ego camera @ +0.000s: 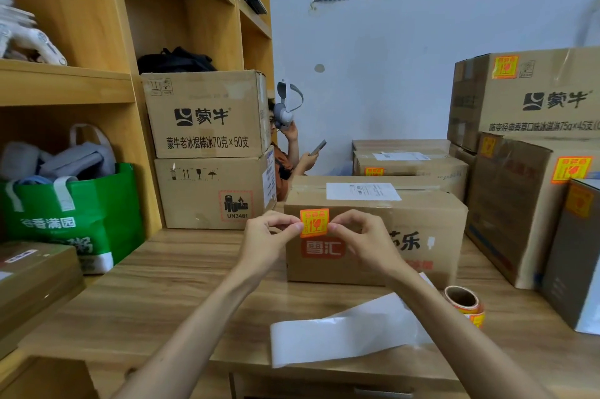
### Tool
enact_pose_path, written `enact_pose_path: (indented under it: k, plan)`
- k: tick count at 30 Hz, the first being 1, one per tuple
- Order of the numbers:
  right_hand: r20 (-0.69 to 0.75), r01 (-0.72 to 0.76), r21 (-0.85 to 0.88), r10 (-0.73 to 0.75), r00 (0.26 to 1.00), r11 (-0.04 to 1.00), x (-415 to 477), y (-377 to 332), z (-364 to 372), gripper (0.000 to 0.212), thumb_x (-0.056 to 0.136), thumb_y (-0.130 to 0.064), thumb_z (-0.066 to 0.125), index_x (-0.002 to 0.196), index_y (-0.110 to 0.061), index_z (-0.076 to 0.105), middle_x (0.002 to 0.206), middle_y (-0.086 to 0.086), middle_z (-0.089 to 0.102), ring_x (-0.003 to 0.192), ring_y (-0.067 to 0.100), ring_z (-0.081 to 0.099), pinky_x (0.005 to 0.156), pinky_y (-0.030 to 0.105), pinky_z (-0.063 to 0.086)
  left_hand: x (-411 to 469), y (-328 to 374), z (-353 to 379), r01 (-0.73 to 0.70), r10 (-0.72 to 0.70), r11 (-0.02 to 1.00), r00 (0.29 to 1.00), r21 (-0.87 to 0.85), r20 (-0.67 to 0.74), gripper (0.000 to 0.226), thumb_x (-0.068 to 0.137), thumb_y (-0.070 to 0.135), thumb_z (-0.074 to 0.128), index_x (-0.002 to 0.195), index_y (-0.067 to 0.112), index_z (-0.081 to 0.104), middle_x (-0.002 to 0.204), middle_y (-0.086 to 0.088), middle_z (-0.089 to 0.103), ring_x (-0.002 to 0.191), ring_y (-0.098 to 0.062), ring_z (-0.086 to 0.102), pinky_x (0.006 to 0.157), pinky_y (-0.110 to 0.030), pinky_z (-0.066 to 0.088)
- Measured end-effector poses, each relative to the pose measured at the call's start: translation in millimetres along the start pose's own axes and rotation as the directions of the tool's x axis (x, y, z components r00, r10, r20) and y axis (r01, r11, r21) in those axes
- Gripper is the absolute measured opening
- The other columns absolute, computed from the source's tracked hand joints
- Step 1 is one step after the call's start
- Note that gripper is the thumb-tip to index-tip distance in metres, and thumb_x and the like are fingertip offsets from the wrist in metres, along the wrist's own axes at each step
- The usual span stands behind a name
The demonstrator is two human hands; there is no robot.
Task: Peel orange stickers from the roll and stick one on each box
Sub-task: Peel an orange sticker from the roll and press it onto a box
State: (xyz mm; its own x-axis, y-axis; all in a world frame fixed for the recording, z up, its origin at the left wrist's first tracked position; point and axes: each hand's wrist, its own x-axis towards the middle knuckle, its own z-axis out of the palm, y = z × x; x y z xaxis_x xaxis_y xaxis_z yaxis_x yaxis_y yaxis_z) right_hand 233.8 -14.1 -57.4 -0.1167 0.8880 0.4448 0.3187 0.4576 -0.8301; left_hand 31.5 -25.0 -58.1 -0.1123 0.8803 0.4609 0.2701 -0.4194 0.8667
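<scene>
An orange sticker (314, 222) with a red glass symbol is held between both hands at the upper left of the front face of a brown cardboard box (422, 236) on the wooden table. My left hand (271, 236) pinches its left edge and my right hand (360, 236) pinches its right edge. Whether the sticker touches the box I cannot tell. The sticker roll (462, 299) lies on the table to the right, with a long strip of bare white backing paper (344, 333) trailing toward me.
Stacked boxes on the right (526, 203) carry orange stickers; two stacked boxes (207, 145) stand at the left by wooden shelves (65, 83). A green bag (74, 220) sits in the shelf. A person (289, 145) sits behind the boxes. The table edge (227, 363) is near me.
</scene>
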Motion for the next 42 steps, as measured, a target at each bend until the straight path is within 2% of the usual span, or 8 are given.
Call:
enact_pose_path:
  k: [3, 6, 14, 18, 22, 31, 37, 42]
  plan:
    - [-0.035, -0.004, 0.018, 0.004, 0.999, 1.0, 1.8, 0.2, 7.5, 0.009, 0.09, -0.029, 0.072, 0.084, -0.022, 0.072, 0.083, -0.004, 0.072, 0.077, 0.008, 0.067, 0.066, 0.028, 0.054, 3.7, -3.9, -2.3, -0.001, 0.001, 1.0, 1.0, 0.022, -0.02, 0.005, 0.085, 0.015, 0.08, 0.084, 0.02, 0.08, 0.093, 0.003, 0.073, 0.089, -0.012, 0.067, 0.089, -0.038, 0.056]
    - [-0.07, 0.038, -0.05, -0.041, 0.997, 0.998, 5.5, -2.3, 13.1, 0.012, 0.089, -0.029, 0.072, 0.08, -0.02, 0.071, 0.087, -0.007, 0.067, 0.079, 0.006, 0.061, 0.068, 0.026, 0.05, 8.1, -8.7, -3.8, -0.031, 0.033, 0.999, 0.998, 0.044, -0.045, 0.01, 0.084, 0.014, 0.081, 0.08, 0.024, 0.078, 0.097, 0.004, 0.071, 0.09, -0.012, 0.067, 0.09, -0.043, 0.055]
    - [-0.161, 0.255, -0.547, -0.399, 0.903, 0.797, 17.2, 8.0, 34.6, 0.012, 0.084, -0.026, 0.075, 0.076, -0.021, 0.067, 0.121, -0.004, 0.056, 0.113, 0.015, 0.047, 0.092, 0.031, 0.034, 18.9, -14.9, -1.8, -0.097, 0.119, 0.967, 0.99, 0.235, -0.082, 0.006, 0.084, 0.024, 0.081, 0.08, 0.022, 0.08, 0.127, 0.014, 0.064, 0.119, -0.003, 0.053, 0.1, -0.029, 0.039]
    - [-0.131, 0.271, -0.574, -0.413, 0.901, 0.772, 23.7, 12.1, 40.6, 0.011, 0.084, -0.024, 0.074, 0.076, -0.021, 0.066, 0.138, -0.001, 0.055, 0.131, 0.017, 0.04, 0.108, 0.033, 0.025, 23.5, -21.2, -2.0, -0.094, 0.123, 0.956, 0.988, 0.278, -0.088, 0.006, 0.084, 0.024, 0.081, 0.079, 0.022, 0.079, 0.129, 0.015, 0.066, 0.12, -0.001, 0.055, 0.098, -0.021, 0.035]
    - [-0.125, 0.263, -0.528, -0.38, 0.917, 0.808, 26.8, 14.6, 42.8, 0.01, 0.088, -0.021, 0.07, 0.079, -0.019, 0.067, 0.135, -0.001, 0.059, 0.129, 0.007, 0.036, 0.117, 0.038, 0.022, 27.5, -27.4, -3.7, -0.095, 0.123, 0.957, 0.989, 0.275, -0.087, 0.005, 0.084, 0.024, 0.081, 0.079, 0.022, 0.079, 0.126, 0.015, 0.067, 0.118, -0.001, 0.056, 0.098, -0.023, 0.037]
    - [-0.166, 0.248, -0.558, -0.4, 0.901, 0.792, 31.8, 23.1, 49.7, 0.01, 0.087, -0.024, 0.071, 0.079, -0.021, 0.067, 0.123, -0.004, 0.063, 0.121, 0.009, 0.044, 0.112, 0.039, 0.029, 33.1, -37.4, -1.7, -0.097, 0.133, 0.951, 0.985, 0.293, -0.105, 0.007, 0.083, 0.024, 0.082, 0.077, 0.026, 0.078, 0.112, 0.017, 0.068, 0.114, -0.003, 0.057, 0.1, -0.028, 0.041]
    - [-0.191, 0.237, -0.582, -0.414, 0.89, 0.778, 33.3, 25.4, 53.5, 0.009, 0.087, -0.024, 0.072, 0.079, -0.021, 0.068, 0.12, -0.005, 0.063, 0.119, 0.011, 0.046, 0.11, 0.039, 0.03, 35.4, -43.1, 0.5, -0.1, 0.152, 0.937, 0.979, 0.335, -0.132, 0.005, 0.083, 0.027, 0.082, 0.079, 0.025, 0.078, 0.102, 0.018, 0.066, 0.109, -0.008, 0.058, 0.091, -0.031, 0.044]
    - [-0.206, 0.228, -0.617, -0.435, 0.877, 0.753, 35.4, 28.7, 56.9, 0.009, 0.085, -0.023, 0.072, 0.079, -0.02, 0.068, 0.119, -0.004, 0.062, 0.118, 0.013, 0.047, 0.109, 0.036, 0.03, 36.8, -44.7, 4.7, -0.084, 0.167, 0.906, 0.971, 0.416, -0.169, 0.009, 0.083, 0.03, 0.082, 0.08, 0.023, 0.078, 0.098, 0.015, 0.062, 0.105, -0.009, 0.054, 0.075, -0.013, 0.033]
